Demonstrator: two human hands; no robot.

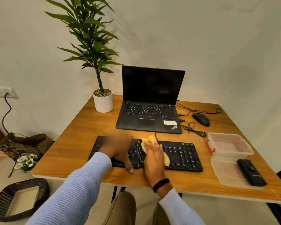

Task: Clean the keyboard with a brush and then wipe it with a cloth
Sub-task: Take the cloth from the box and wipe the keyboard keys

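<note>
Cloth point(147, 142), yellow, grasped by right hand point(153, 157) on keyboard point(182, 153); left hand point(118, 148) flat, released, pressing keys.

The warm brown rectangular table top point(81, 127) shows wood grain with a smooth, faint sheen; the flat black plastic keyboard point(182, 153) looks matt; the pale yellow crumpled cloth point(148, 141) looks soft; the clear rectangular plastic box point(230, 152) is glossy; the round white plant pot point(103, 103) is smooth and matt; the pale blue left sleeve point(75, 192) is ribbed knit.
</note>
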